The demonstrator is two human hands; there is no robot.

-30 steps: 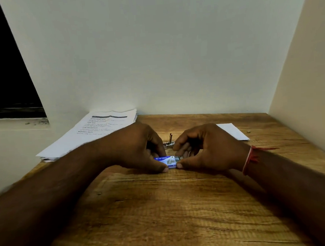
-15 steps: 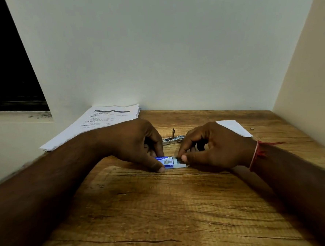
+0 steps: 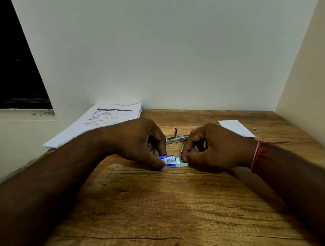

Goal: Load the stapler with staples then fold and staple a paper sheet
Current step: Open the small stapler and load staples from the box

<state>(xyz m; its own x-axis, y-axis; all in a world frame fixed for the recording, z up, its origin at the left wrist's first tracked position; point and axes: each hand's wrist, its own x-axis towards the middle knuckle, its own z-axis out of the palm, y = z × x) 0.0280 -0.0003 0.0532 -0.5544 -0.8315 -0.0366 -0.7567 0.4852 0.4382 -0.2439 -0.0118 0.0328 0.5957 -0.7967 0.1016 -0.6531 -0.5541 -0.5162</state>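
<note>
Farther out now, the tray (image 3: pixel 180 162) is being pinched rightward by the right hand (image 3: pixel 216 150), the staple box (image 3: pixel 167 160) being gripped by the left hand (image 3: pixel 138 143), so loading of the stapler (image 3: pixel 176 138) just beyond is being readied.

Study or office nook. A wood-grain counter (image 3: pixel 163 208) is enclosed on two sides by plain pale walls (image 3: pixel 172 55), with a dark window (image 3: pixel 8 65) at the left. Desk work is indicated by a stack of printed sheets (image 3: pixel 104 122) at the far left corner, a stapler (image 3: pixel 176 138), a blue staple box (image 3: pixel 167 160) and a white paper sheet (image 3: pixel 236 127) toward the far right.
</note>
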